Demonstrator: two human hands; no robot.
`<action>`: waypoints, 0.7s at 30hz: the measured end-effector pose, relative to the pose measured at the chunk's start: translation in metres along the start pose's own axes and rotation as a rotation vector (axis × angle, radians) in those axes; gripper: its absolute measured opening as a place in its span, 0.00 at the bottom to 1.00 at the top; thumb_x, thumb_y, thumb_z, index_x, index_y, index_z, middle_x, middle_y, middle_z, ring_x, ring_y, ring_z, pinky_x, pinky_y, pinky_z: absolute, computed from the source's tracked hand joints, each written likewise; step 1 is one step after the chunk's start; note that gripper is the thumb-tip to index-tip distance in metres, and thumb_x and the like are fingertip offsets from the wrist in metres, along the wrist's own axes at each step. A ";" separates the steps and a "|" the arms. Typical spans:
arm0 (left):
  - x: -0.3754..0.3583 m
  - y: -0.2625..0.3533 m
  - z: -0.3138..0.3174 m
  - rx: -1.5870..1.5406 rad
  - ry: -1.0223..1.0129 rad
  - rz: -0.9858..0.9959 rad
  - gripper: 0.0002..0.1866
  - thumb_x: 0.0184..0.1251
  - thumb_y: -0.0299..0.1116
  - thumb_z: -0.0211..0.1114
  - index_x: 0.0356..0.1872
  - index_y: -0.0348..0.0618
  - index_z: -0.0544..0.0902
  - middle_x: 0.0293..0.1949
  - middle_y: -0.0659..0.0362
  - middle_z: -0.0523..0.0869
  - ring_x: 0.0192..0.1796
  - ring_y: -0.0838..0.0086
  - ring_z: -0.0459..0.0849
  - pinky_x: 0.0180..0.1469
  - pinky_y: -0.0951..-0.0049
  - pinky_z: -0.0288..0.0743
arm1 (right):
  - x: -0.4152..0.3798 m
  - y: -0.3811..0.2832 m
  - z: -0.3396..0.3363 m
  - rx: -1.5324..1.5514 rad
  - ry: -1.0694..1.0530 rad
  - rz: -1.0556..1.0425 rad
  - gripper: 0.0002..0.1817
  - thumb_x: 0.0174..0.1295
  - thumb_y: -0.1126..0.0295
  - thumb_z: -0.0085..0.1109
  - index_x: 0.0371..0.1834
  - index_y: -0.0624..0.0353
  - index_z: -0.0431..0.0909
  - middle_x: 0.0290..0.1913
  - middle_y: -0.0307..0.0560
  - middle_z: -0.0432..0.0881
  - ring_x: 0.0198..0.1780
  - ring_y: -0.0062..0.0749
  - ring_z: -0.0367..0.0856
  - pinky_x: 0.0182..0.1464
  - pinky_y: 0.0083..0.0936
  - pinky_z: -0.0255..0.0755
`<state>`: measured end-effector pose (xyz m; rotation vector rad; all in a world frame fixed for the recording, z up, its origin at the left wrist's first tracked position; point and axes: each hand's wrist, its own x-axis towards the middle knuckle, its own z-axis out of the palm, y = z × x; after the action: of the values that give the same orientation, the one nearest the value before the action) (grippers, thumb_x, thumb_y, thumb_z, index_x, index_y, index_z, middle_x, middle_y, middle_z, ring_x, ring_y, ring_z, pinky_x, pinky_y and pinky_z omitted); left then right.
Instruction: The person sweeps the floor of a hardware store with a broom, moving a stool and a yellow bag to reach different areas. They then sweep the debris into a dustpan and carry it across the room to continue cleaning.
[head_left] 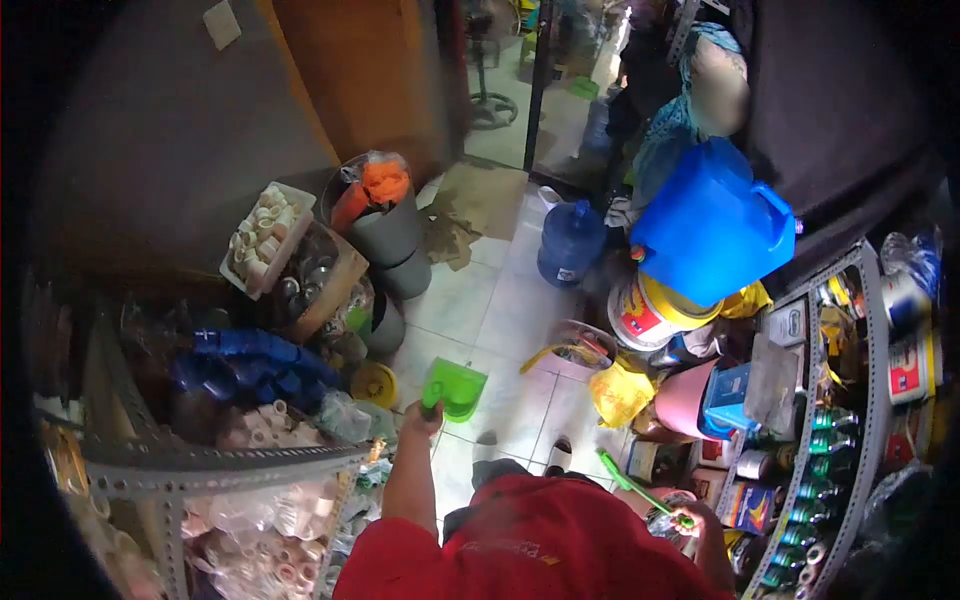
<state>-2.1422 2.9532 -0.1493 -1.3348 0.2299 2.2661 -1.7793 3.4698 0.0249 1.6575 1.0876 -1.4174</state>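
My left hand (422, 420) is closed round the handle of a green dustpan (463, 388), whose pan is over the pale tiled floor (450, 300). Down at the right, my right hand (688, 520) is closed on a thin green handle (640, 488), which slants up and left to a wider green end near my feet. What that tool is cannot be made out fully. A yellow-lidded tub (374, 384) stands left of the dustpan, and a yellow plastic bag (621, 392) lies to its right.
Grey bins (390, 240) and a tray of white fittings (266, 240) stand at the left. A blue water bottle (571, 244), a large blue jerrycan (708, 225) and a pink bucket (684, 400) are on the right. Metal shelving (868, 300) flanks both sides.
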 end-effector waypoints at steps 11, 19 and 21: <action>0.010 -0.046 -0.012 0.018 -0.148 0.089 0.08 0.55 0.30 0.48 0.31 0.36 0.72 0.26 0.54 0.77 0.24 0.67 0.78 0.25 0.77 0.76 | 0.079 -0.060 -0.033 -0.369 -0.074 0.140 0.03 0.47 0.74 0.50 0.26 0.60 0.69 0.23 0.44 0.72 0.20 0.26 0.68 0.18 0.20 0.62; 0.014 -0.029 -0.015 -0.018 -0.083 0.039 0.07 0.53 0.27 0.51 0.31 0.36 0.72 0.25 0.54 0.78 0.25 0.69 0.79 0.26 0.76 0.78 | 0.020 -0.089 0.019 -0.589 -0.247 -0.016 0.03 0.49 0.71 0.50 0.22 0.56 0.68 0.17 0.41 0.69 0.15 0.22 0.65 0.15 0.20 0.58; 0.016 -0.031 -0.016 -0.012 -0.128 0.042 0.06 0.52 0.27 0.52 0.31 0.36 0.73 0.26 0.54 0.78 0.25 0.69 0.79 0.26 0.76 0.78 | 0.020 -0.090 0.022 -0.596 -0.251 0.007 0.03 0.49 0.71 0.50 0.22 0.56 0.68 0.17 0.41 0.69 0.15 0.22 0.65 0.15 0.19 0.58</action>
<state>-2.1208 2.9785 -0.1676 -1.1957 0.2023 2.3815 -1.8695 3.4907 0.0035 1.0302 1.2030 -1.1103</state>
